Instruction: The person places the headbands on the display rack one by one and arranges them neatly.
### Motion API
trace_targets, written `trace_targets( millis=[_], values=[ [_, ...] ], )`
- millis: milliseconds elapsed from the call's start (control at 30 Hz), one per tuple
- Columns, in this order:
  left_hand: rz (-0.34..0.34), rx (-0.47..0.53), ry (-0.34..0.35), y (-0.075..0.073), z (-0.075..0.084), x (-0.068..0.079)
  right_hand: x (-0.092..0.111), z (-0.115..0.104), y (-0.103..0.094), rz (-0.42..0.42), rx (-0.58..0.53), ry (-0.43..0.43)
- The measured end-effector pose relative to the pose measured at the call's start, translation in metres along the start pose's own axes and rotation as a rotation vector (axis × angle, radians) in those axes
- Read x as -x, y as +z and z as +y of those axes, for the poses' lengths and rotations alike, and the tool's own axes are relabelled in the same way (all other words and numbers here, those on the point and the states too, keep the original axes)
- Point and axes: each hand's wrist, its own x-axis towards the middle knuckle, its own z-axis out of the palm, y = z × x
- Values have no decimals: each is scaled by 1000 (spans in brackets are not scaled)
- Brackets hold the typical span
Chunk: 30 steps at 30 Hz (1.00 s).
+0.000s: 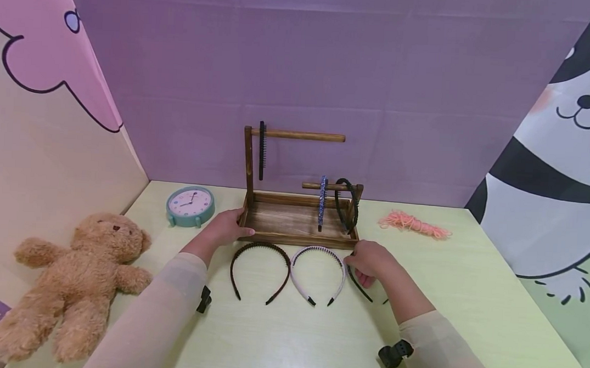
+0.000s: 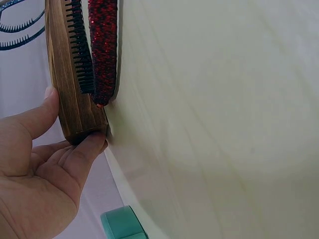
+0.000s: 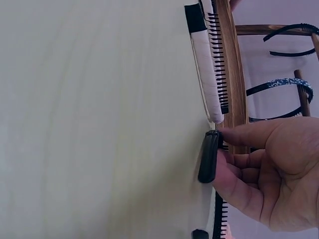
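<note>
My left hand [image 1: 223, 228] grips the left front corner of a wooden headband rack [image 1: 297, 240], thumb at the front, fingers round the end. At the rack's right front corner, my right hand [image 1: 373, 259] pinches a black headband [image 3: 208, 157] lying on the table; the hand covers much of it. Left of it lie a white headband [image 1: 298, 283] and a dark red glittery headband [image 1: 232, 269], both with toothed inner edges. A blue glittery headband [image 1: 322, 201] and a black twisted headband [image 1: 355, 208] hang on the rack's lower bar; another black headband [image 1: 261, 149] hangs on the upper bar.
A teal clock [image 1: 191, 206] stands left of the rack. Farther left, a brown teddy bear [image 1: 88, 274] lies by the side wall. A bundle of pink yarn [image 1: 414, 224] rests on the pale table [image 1: 278, 342] to the right. A purple backdrop [image 1: 418, 74] closes the rear.
</note>
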Motion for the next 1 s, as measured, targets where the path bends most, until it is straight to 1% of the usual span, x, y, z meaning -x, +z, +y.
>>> trace_targets(
  millis=[300, 467, 667, 733, 867, 1000],
  values=[
    [-7, 4, -12, 0, 0, -1, 5, 3, -4, 8, 12, -7],
    [-8, 7, -16, 1, 0, -1, 11, 13, -11, 11, -29, -15],
    [-9, 26, -31, 0, 0, 0, 21, 19, -32, 16, -137, -47],
    [-9, 31, -34, 0, 1, 0, 26, 20, -41, 26, -153, -60],
    [-10, 29, -23, 0, 1, 0, 35, 23, -57, 61, -140, -86],
    [-13, 27, -13, 1, 1, 0, 41, 25, -68, 101, -130, -107]
  ],
)
